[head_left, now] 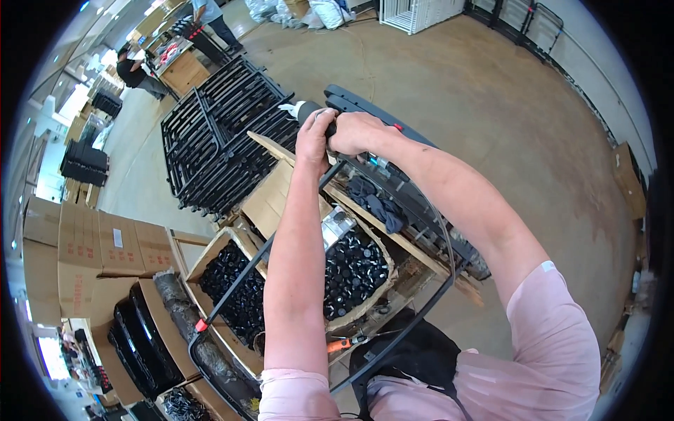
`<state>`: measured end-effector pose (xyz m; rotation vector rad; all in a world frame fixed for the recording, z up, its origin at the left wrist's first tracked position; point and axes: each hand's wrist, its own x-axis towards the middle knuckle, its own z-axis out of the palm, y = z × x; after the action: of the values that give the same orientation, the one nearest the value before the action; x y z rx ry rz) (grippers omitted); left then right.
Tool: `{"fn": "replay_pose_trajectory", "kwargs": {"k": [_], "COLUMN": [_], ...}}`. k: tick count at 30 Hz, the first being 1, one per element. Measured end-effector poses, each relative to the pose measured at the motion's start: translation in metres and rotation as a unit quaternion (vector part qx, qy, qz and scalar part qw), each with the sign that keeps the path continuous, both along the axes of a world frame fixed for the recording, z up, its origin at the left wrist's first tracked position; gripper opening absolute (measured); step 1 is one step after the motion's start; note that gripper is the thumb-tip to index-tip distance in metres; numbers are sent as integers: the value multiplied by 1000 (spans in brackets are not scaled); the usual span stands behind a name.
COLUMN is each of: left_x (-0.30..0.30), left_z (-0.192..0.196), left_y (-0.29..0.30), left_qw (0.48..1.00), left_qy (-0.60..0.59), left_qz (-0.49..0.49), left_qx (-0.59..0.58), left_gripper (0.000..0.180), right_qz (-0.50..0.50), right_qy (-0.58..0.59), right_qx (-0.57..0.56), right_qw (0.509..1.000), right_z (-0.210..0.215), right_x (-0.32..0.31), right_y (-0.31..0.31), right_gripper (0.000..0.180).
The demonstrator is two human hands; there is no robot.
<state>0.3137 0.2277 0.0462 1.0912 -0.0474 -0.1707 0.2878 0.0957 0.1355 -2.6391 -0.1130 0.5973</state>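
My left hand [314,142] and my right hand [357,132] meet at the far end of a black metal tube frame [232,291], gripping it together near a small grey-and-white part [304,111]. The frame runs from that spot back toward my body, bending round near my lap. Under my arms sits an open cardboard box of small black caps [354,266], with a second box of black parts [235,284] to its left. A dark cloth [375,201] lies on the wooden bench [407,242].
Stacks of black metal frames [217,137] lie on the concrete floor ahead. Brown cardboard cartons [98,245] stand at the left. Other people work at a wooden table [184,70] in the far left. An orange-handled tool [342,344] lies near my lap.
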Motion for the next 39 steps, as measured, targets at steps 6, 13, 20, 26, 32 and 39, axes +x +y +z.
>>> {"fn": "replay_pose_trajectory", "kwargs": {"k": [6, 13, 20, 26, 32, 39], "left_x": [21, 28, 25, 18, 14, -52], "left_z": [-29, -44, -52, -49, -41, -47], "left_y": [-7, -7, -10, -9, -7, 18], "left_qw": [999, 999, 999, 999, 983, 968], "left_qy": [5, 0, 6, 24, 11, 40], "left_qz": [31, 39, 38, 39, 113, 186], "left_qx": [-6, -20, -17, 12, 147, 162], "left_gripper": [26, 24, 26, 40, 57, 66], "right_qz": [18, 40, 21, -12, 42, 27], "right_qy": [7, 41, 51, 116, 90, 57], "right_qx": [-13, -14, -9, 49, 75, 20], "right_qw": [1000, 998, 998, 992, 992, 998], "right_z": [-33, -33, -49, -69, -84, -63], "right_x": [35, 42, 45, 58, 73, 63], "right_y": [-2, -3, -3, -4, -1, 11], "right_gripper": [29, 29, 39, 27, 16, 13]}}
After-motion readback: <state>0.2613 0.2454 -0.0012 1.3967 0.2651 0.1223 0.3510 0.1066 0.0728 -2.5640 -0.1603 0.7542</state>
